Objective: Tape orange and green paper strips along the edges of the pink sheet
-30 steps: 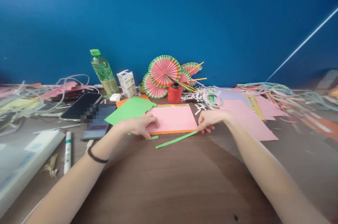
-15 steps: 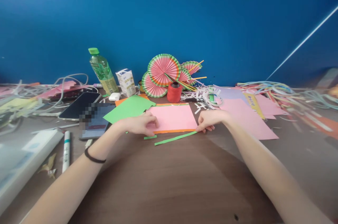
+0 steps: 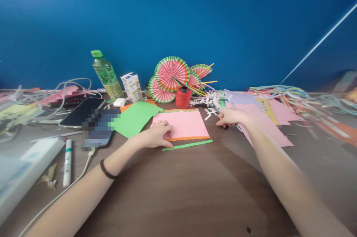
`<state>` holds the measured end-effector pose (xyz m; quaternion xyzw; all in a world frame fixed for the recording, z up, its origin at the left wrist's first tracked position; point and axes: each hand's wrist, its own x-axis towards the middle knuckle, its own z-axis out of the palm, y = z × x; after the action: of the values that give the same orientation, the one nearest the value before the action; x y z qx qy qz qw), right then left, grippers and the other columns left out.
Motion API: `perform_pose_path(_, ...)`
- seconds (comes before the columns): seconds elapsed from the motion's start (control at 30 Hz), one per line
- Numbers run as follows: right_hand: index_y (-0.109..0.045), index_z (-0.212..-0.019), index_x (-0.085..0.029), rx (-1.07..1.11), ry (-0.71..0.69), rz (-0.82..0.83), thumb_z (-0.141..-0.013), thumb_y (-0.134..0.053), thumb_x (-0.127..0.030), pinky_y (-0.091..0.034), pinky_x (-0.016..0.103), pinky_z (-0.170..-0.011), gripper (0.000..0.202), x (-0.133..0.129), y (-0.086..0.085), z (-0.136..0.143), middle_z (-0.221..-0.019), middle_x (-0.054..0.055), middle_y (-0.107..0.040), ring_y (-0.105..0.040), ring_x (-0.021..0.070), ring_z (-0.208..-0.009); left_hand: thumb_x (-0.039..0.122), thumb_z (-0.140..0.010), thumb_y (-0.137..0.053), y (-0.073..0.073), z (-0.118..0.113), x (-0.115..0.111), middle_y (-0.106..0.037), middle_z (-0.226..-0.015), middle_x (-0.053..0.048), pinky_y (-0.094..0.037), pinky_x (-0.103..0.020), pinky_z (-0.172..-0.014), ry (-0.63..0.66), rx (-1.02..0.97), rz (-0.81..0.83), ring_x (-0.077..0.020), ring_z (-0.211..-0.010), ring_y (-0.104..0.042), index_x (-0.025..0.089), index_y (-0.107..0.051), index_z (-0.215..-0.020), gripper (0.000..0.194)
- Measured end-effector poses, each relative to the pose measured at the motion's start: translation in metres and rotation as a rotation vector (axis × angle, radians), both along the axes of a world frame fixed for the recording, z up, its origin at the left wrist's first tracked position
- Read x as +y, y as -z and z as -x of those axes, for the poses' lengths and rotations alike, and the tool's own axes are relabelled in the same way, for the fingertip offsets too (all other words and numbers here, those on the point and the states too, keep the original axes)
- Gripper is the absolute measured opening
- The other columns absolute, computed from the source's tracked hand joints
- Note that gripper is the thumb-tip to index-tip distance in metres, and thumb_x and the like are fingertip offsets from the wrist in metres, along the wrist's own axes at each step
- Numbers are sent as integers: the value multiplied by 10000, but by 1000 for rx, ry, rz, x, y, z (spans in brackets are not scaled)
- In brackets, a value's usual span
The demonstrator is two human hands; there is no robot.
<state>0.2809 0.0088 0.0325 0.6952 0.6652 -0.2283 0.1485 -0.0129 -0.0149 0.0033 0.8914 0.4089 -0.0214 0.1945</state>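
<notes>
My left hand [image 3: 158,134] rests on the left part of a pink sheet [image 3: 185,123] with its fingers apart. Its thumb touches the left end of a narrow green paper strip [image 3: 192,144], which lies just in front of the sheet. Orange edging shows along the sheet's near side, and orange and green along its far side. Off to the right, my right hand [image 3: 230,117] is closed just above the table, apart from the strip. A small dark shape shows under its fingers; I cannot make out what it is. A green sheet [image 3: 136,118] lies left of the pink one.
Behind stand a red thread spool [image 3: 183,98], round pleated paper fans [image 3: 171,73], a carton [image 3: 132,87] and a green bottle [image 3: 106,75]. Pink paper sheets [image 3: 267,129] lie at right. On the left are a phone [image 3: 82,112], a marker [image 3: 67,162] and a white cable [image 3: 80,177].
My right hand has let go of the strip and moved right and back. The strip's left end is now under my left thumb, my left hand having shifted right.
</notes>
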Motion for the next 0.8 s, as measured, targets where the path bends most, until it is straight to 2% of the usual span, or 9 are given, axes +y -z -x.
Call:
perform_pose_path(0.1,-608,-698,-185,-73,45,-174,-615,-608,-253,-328,231,-458,108,2,0,-6,-602,26,-595,-513,128,-491,428,-651,-623,1,-1,2,-455,-893,-37,-328,-316,-787,-3,-30,-3,-212,-871,-419,183,-525,-782,294)
perform_pose_path(0.23,-619,-846,-212,-40,35,-325,-599,-545,-129,-337,232,-505,271,1,-1,-5,-771,31,-647,-553,141,-575,418,-684,-592,1,-1,5,-471,-839,-35,-343,-293,-766,15,-95,13,-197,-846,-444,171,-552,-749,259)
perform_pose_path(0.33,-625,-730,-188,-35,31,-344,-692,-487,-217,-327,237,-505,145,-3,-4,-1,-644,41,-632,-538,142,-535,352,-739,-518,0,2,8,-501,-826,-31,-363,-268,-728,36,-173,73,-168,-798,-469,163,-550,-740,191)
perform_pose_path(0.43,-593,-688,-173,-16,24,-388,-746,-449,-295,-308,235,-490,197,-6,-7,1,-554,41,-602,-513,134,-488,282,-753,-451,-6,8,11,-522,-777,-21,-373,-254,-658,-1,-187,117,-144,-712,-477,157,-535,-729,152)
perform_pose_path(0.53,-578,-781,-190,31,33,-413,-708,-483,-234,-297,231,-483,127,-6,-6,2,-579,18,-616,-501,124,-470,288,-745,-437,-14,14,12,-540,-772,-15,-371,-250,-622,-67,-156,153,-140,-688,-482,161,-535,-735,160)
perform_pose_path(0.63,-570,-682,-193,15,39,-416,-721,-468,-264,-297,241,-493,131,-6,-5,4,-595,31,-619,-516,142,-512,281,-722,-463,-19,19,12,-554,-780,-8,-369,-239,-616,-77,-113,226,-140,-701,-491,166,-537,-740,138)
perform_pose_path(0.7,-563,-657,-194,-17,33,-466,-713,-484,-284,-298,244,-505,132,-5,-4,4,-648,46,-628,-538,166,-590,267,-695,-494,-18,21,13,-545,-771,-2,-368,-229,-622,-36,-87,272,-138,-710,-491,166,-535,-752,123)
perform_pose_path(0.8,-561,-756,-196,-18,37,-559,-677,-509,-219,-300,240,-509,98,-5,-3,3,-738,53,-639,-551,180,-659,247,-647,-545,-15,21,14,-516,-794,2,-364,-219,-644,54,-65,278,-137,-735,-476,166,-527,-777,154)
